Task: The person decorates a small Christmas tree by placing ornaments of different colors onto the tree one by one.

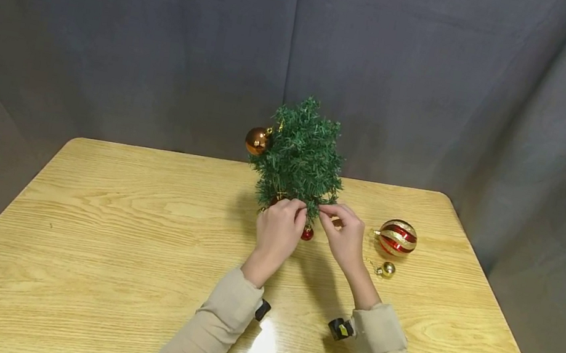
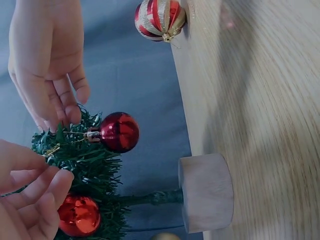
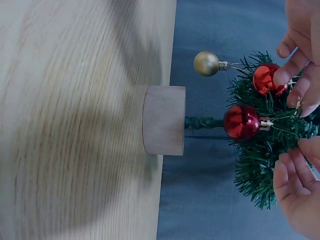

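A small green artificial Christmas tree (image 1: 300,154) stands on a round wooden base (image 2: 206,192). Low on its front hangs a shiny dark red ball ornament (image 3: 241,121) with a silver cap and thin gold string. My right hand (image 1: 344,240) pinches that string between thumb and fingertips, right at the branches. Opposite it, my left hand (image 1: 279,226) pinches the gold string near its knot, fingertips among the needles. Beside the left fingers a brighter red ball ornament (image 2: 80,215) hangs on the tree. A matte gold ball ornament (image 3: 206,63) hangs farther left.
A copper ball ornament (image 1: 257,141) hangs at the tree's upper left. Right of the tree, a red-and-gold striped ball ornament (image 1: 397,237) and a small gold ball ornament (image 1: 386,269) lie on the wooden table (image 1: 108,247). Grey curtains (image 1: 170,45) enclose the table.
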`<action>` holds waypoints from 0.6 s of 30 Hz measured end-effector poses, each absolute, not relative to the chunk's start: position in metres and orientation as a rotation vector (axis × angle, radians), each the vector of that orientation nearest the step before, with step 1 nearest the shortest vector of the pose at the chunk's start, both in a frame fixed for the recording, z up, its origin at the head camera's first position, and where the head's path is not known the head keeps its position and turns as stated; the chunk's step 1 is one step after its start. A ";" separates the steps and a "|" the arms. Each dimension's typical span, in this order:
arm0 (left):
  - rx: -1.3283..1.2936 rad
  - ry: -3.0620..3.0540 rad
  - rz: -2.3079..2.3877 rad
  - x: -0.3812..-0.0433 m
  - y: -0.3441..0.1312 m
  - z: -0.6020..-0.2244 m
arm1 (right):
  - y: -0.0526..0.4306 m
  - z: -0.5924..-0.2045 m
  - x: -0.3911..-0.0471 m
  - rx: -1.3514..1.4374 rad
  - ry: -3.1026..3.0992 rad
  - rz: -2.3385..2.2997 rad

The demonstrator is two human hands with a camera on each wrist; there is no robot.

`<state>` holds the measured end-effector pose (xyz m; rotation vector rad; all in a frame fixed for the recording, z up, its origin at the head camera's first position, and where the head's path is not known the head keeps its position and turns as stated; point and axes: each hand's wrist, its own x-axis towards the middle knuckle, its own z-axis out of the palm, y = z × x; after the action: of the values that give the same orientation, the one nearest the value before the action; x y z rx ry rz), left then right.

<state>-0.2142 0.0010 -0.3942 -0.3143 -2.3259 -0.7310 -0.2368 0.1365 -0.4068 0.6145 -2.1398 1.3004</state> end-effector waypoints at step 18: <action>-0.341 -2.251 -0.808 -0.210 -0.005 -0.378 | 0.142 -0.402 -0.223 0.631 -2.119 1.325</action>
<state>-0.2104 -0.0047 -0.3777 -0.3407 -2.2507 -0.8084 -0.2233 0.1419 -0.4023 0.6311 -2.1192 1.3254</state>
